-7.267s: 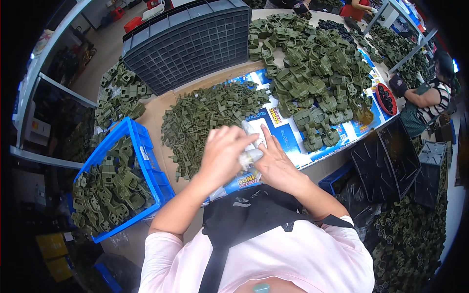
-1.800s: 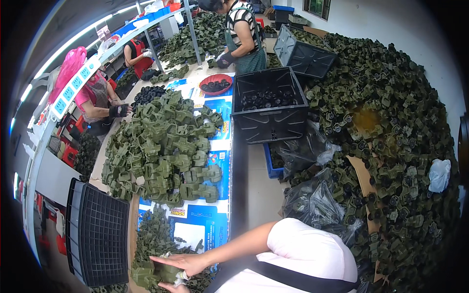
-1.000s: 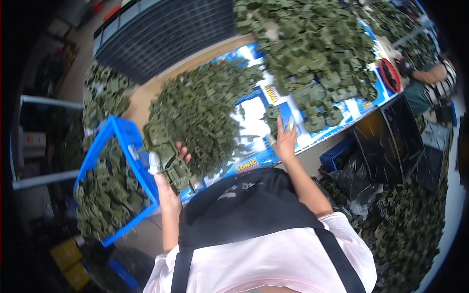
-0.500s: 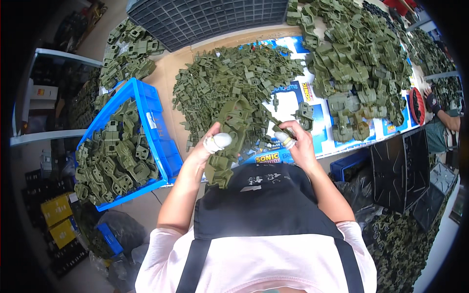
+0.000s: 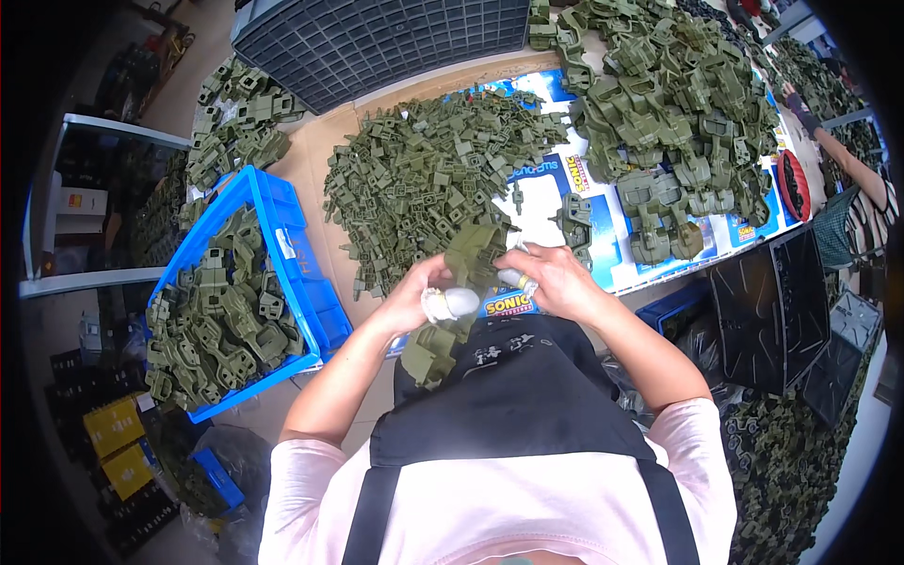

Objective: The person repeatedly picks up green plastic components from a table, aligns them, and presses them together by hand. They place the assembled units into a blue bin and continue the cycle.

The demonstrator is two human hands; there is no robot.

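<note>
My left hand is closed around a long olive-green plastic toy vehicle body, held tilted above the table's near edge. Its upper end meets my right hand, whose fingers are bent in a pinch against the body. Whatever those fingers pinch is hidden. White coverings wrap both thumbs. Just beyond my hands lies a heap of small olive-green plastic parts. To the right of it, a single green vehicle piece rests on the printed blue-and-white sheet.
On the left stands a blue bin filled with green vehicle bodies. A black crate is at the back. Larger green shells are piled on the right. Beyond a red round container, another person's arm reaches over more parts.
My right hand has moved left and met the vehicle body. The body's upper end has lowered and tilted right toward it. The other person's arm has reached farther away.
</note>
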